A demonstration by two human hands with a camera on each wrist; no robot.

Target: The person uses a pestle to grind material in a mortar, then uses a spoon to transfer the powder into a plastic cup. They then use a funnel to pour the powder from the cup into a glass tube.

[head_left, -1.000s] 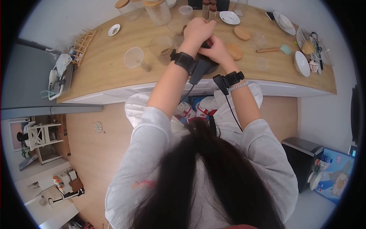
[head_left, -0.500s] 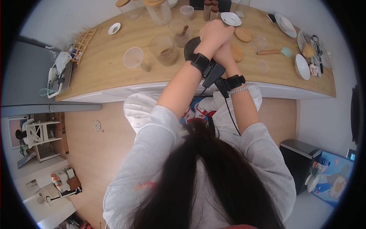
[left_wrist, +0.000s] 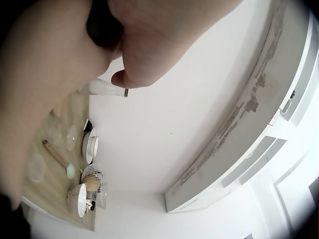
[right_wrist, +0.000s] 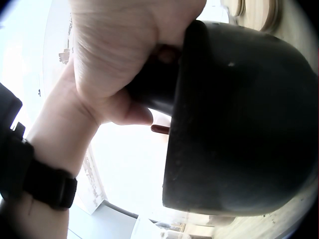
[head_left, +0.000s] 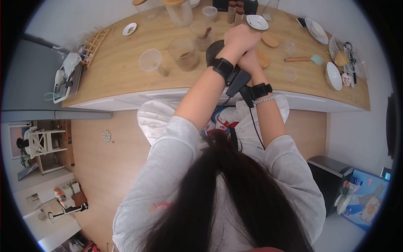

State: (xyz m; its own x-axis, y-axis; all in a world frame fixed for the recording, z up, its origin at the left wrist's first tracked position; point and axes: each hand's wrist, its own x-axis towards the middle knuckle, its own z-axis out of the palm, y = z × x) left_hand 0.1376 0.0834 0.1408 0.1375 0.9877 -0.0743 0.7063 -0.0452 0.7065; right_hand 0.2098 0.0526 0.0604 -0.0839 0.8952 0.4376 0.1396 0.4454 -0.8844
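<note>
A round black bowl [head_left: 214,49] stands near the counter's front edge, partly behind the left arm. The left hand [head_left: 242,38] lies over the right hand [head_left: 250,60], with the wrists crossed. In the right wrist view, the right hand [right_wrist: 124,45] curls round a thick black rod [right_wrist: 154,87] at the mouth of the bowl [right_wrist: 244,119]; fingers of the left hand [right_wrist: 132,112] wrap it from below. The left wrist view shows the left hand [left_wrist: 159,42] curled on a dark part of it [left_wrist: 103,22], its far end hidden.
Left of the bowl stand a clear cup with a brown stick [head_left: 204,40], a glass of brown matter [head_left: 183,54] and a plastic cup [head_left: 150,61]. Wooden lids [head_left: 270,39], a spatula [head_left: 300,59] and a white bowl [head_left: 333,76] lie rightward; jars [head_left: 178,12] stand behind.
Both hands have shifted right from beside the clear cup, and the left has crossed over the right. More of the black bowl shows; the brown stick has come into view.
</note>
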